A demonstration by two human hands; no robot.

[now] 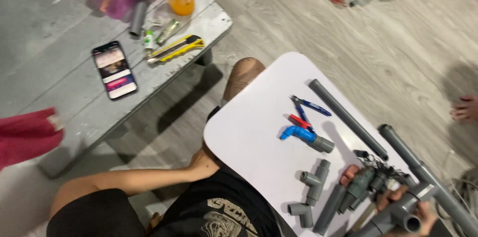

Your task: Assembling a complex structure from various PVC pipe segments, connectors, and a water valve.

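My hands [406,207] are closed around a grey pipe assembly [423,187] at the lower right, over the edge of the white table [249,132]; which hand sits where I cannot tell. On the table lie a long grey pipe [346,117], blue pliers [306,110], a blue elbow fitting [298,133] and grey tee fittings [313,182]. A phone [114,70] and a yellow utility knife [174,49] rest on the grey bench [59,28].

right hand [404,206] low at frame edge, fingers curled shut
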